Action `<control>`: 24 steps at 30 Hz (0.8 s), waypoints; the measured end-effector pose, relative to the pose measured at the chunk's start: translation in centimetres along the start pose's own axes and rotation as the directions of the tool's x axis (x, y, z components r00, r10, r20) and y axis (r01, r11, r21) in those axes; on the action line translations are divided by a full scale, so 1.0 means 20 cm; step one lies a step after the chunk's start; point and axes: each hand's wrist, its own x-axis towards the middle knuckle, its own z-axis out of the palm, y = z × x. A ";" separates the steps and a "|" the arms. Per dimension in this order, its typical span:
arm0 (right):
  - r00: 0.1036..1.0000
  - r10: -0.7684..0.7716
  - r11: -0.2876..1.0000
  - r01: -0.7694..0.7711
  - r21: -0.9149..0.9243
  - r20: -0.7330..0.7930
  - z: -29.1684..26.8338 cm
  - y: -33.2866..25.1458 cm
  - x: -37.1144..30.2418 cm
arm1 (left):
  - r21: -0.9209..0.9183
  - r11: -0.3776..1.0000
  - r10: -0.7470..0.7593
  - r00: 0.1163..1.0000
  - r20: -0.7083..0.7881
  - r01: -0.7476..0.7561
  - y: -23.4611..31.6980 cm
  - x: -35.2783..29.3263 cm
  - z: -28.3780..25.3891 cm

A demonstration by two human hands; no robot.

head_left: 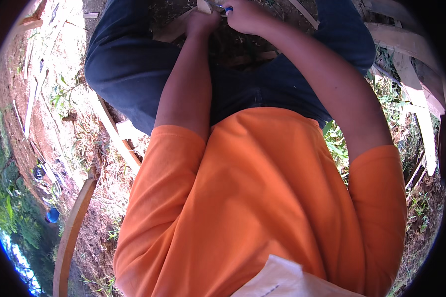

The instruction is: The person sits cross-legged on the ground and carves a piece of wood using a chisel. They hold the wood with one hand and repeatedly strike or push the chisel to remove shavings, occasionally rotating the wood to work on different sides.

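At the top edge, between my knees, my left hand is closed around a pale piece of wood, whose upper end runs out of the picture. Close on its right, my right hand is closed on a tool with a blue handle. A thin part of that tool points toward the wood, but its kind cannot be made out. Another wooden board lies beside my left wrist, partly hidden by it.
Long wooden strips lie on the ground at my left, with a curved plank nearer the lower edge. At my right are more boards over grass. A pale sheet shows at the bottom, over my orange shirt.
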 end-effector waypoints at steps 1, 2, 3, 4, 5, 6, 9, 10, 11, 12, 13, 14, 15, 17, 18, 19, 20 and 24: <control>1.000 0.010 1.000 -0.010 -0.008 0.020 0.00 -0.01 0.00 | 0.007 1.000 0.001 1.000 0.015 -0.001 0.02 -0.02 -0.02; 1.000 0.015 1.000 -0.015 0.006 0.027 0.00 -0.01 0.00 | 0.001 1.000 0.002 1.000 0.022 -0.002 0.04 -0.04 -0.04; 0.999 0.019 1.000 -0.019 0.020 0.035 0.00 -0.02 0.01 | -0.004 1.000 0.001 1.000 0.029 -0.001 0.05 -0.05 -0.05; 0.999 0.011 0.999 -0.012 0.033 0.046 0.00 -0.06 0.02 | -0.011 1.000 -0.006 1.000 0.026 0.006 0.04 -0.06 -0.07; 0.998 0.066 0.998 -0.066 0.015 -0.019 0.05 -0.06 0.04 | 0.014 1.000 -0.005 1.000 0.028 0.005 0.04 -0.06 -0.08; 0.989 0.118 0.993 -0.119 0.000 -0.083 0.12 -0.07 0.08 | 0.039 0.999 -0.006 1.000 0.028 0.005 0.03 -0.06 -0.08; 0.940 0.330 0.942 -0.323 0.092 -0.086 0.10 -0.11 0.17 | 0.014 0.998 0.057 0.998 -0.001 -0.057 0.07 -0.11 -0.06; 0.916 0.399 0.910 -0.391 0.138 -0.039 0.08 -0.12 0.20 | -0.008 0.997 0.077 0.997 -0.020 -0.077 0.07 -0.13 -0.05; 0.933 0.358 0.930 -0.351 0.110 -0.042 0.10 -0.11 0.21 | 0.041 0.999 0.017 1.000 0.000 -0.017 0.06 -0.11 -0.03; 0.957 0.282 0.955 -0.274 0.110 -0.065 0.12 -0.07 0.22 | -0.027 1.000 0.006 1.000 0.011 -0.006 0.03 -0.09 -0.03; 0.974 0.210 0.974 -0.201 0.106 -0.083 0.15 0.00 0.22 | -0.099 0.995 -0.007 1.000 0.030 0.010 0.01 -0.08 -0.03; 0.984 0.137 0.987 -0.125 0.103 -0.117 0.15 0.08 0.22 | -0.170 0.985 -0.002 0.999 0.043 0.009 0.03 -0.06 -0.04; 0.982 -0.039 0.995 0.055 0.084 -0.182 0.16 0.18 0.20 | -0.187 0.982 -0.007 0.998 0.066 0.020 0.04 -0.06 -0.04; 0.996 -0.037 0.994 0.046 0.104 -0.080 0.05 0.18 0.10 | -0.214 0.975 -0.034 0.994 0.100 0.054 0.03 -0.10 -0.07; 0.999 -0.033 0.993 0.037 0.114 -0.031 0.00 0.16 0.06 | -0.222 0.973 -0.035 0.993 0.113 0.060 0.03 -0.11 -0.08; 0.997 -0.071 0.993 0.074 0.094 -0.033 -0.03 0.18 0.05 | -0.229 0.972 -0.026 0.991 0.130 0.055 0.05 -0.12 -0.08; 0.994 -0.108 0.991 0.110 0.073 -0.034 -0.05 0.19 0.04 | -0.236 0.970 -0.016 0.989 0.147 0.051 0.07 -0.12 -0.09; 0.988 -0.140 0.989 0.143 -0.041 0.067 -0.14 0.08 0.03 | -0.170 0.985 -0.015 0.998 0.065 0.025 -0.01 -0.05 -0.04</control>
